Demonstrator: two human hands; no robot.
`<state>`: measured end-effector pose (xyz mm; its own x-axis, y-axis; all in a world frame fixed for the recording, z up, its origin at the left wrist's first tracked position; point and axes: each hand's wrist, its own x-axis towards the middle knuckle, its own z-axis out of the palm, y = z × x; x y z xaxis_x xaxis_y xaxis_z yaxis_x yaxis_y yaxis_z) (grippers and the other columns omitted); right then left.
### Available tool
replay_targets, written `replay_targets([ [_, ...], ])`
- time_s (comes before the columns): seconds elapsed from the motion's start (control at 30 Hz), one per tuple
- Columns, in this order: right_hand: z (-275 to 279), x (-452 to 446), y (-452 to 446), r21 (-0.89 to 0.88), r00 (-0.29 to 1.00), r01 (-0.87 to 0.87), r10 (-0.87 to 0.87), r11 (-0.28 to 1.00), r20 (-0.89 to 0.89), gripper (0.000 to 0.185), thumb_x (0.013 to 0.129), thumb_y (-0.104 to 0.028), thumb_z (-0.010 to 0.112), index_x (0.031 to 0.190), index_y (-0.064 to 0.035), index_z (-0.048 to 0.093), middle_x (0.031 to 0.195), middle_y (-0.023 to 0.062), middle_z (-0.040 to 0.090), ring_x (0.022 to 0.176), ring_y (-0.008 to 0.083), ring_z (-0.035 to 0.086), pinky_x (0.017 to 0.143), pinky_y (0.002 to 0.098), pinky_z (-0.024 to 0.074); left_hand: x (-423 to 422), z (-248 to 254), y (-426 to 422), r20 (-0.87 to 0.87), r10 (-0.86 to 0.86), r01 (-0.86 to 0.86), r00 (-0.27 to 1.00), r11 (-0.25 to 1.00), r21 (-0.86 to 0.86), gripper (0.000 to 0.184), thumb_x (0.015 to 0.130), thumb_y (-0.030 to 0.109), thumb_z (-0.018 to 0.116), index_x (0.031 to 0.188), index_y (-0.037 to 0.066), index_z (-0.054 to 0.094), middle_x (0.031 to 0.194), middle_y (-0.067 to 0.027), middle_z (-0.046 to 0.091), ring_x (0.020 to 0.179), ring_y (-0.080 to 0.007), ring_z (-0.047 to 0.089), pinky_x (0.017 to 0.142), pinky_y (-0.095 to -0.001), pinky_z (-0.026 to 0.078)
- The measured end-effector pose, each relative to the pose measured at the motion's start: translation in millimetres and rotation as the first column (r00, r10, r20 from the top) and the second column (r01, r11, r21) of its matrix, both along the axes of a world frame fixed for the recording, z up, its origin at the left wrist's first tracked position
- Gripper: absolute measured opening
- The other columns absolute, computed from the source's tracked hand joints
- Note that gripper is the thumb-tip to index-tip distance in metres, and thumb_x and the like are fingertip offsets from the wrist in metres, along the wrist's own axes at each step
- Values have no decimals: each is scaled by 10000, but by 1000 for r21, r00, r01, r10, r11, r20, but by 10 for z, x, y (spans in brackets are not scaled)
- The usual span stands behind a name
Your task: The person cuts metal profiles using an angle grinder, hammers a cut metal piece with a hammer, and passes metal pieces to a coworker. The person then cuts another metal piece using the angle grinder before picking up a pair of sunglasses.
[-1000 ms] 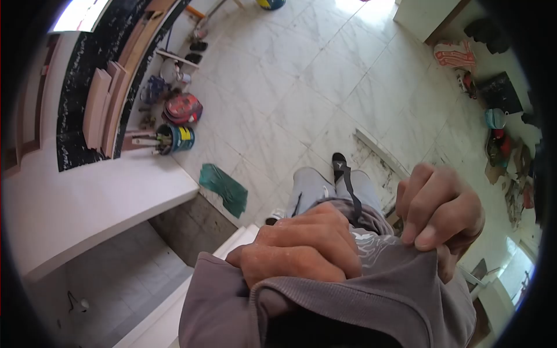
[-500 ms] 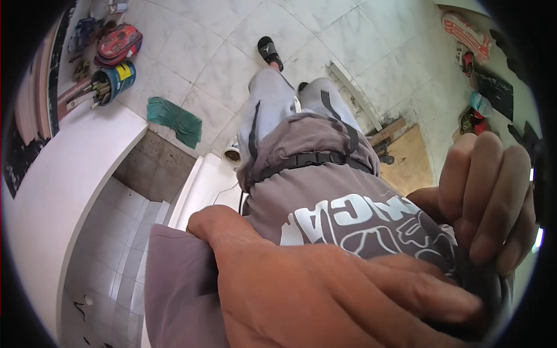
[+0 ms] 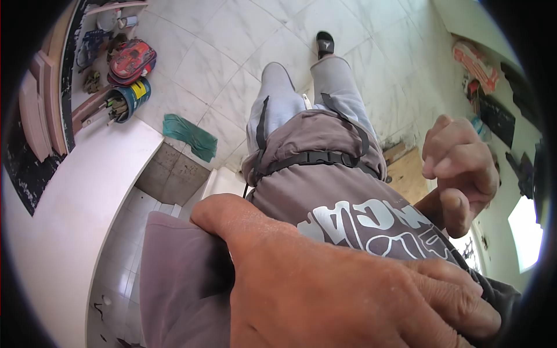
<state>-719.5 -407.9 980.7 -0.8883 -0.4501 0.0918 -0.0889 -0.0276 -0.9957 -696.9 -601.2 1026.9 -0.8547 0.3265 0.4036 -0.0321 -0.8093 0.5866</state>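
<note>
My left hand (image 3: 336,284) reaches large across the front of my body, its back toward the camera. Its fingers are bent and close together at the lower right, beside dark cloth (image 3: 502,298); whatever they hold is hidden beneath them. My right hand (image 3: 461,168) is raised at the right, fingers loosely curled and thumb apart, with nothing visible in it. Between the hands shows my grey-brown shirt (image 3: 360,200) with white lettering. A black buckled belt (image 3: 325,158) crosses my waist above light grey trousers (image 3: 342,84).
At left, a pale ledge (image 3: 75,191) curves past a recessed tiled area. Beyond it are a blue bucket (image 3: 136,98) of sticks, a red bag (image 3: 132,61) and green cloth (image 3: 191,137) on the tiled floor (image 3: 226,35). A brown board (image 3: 409,177) lies at right.
My right hand has drawn away from the left hand, and its thumb has separated from the fingers. My left hand has shifted slightly right and down. The view and my legs have shifted.
</note>
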Motion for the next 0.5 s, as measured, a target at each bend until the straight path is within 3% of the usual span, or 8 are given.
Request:
replay_targets([
  [0.13, -125, -676, 218, 82, 990, 76, -85, 994, 109, 291, 810, -188, 735, 911, 75, 661, 870, 150, 658, 679, 143, 530, 584, 254, 371, -702, -140, 298, -41, 36, -37, 999, 999, -20, 278, 996, 255, 580, 1003, -16, 644, 929, -183, 698, 789, -295, 668, 803, -464, 450],
  [0.23, -95, -1154, 433, 237, 992, 52, -77, 970, 100, 253, 798, -143, 729, 925, 65, 660, 866, 131, 651, 688, 136, 532, 597, 249, 381, -1082, -147, 542, -72, 49, -51, 996, 998, -26, 285, 996, 256, 577, 1006, -19, 649, 935, -187, 699, 797, -300, 670, 816, -469, 449],
  [0.5, -58, -2213, 720, 353, 993, -89, 56, 931, 101, 219, 765, -79, 707, 942, 40, 659, 870, 105, 653, 695, 134, 548, 614, 253, 402, -1859, -142, 780, -96, 124, -125, 988, 992, -4, 305, 997, 261, 567, 1014, -29, 663, 953, -195, 701, 820, -312, 677, 848, -484, 446],
])
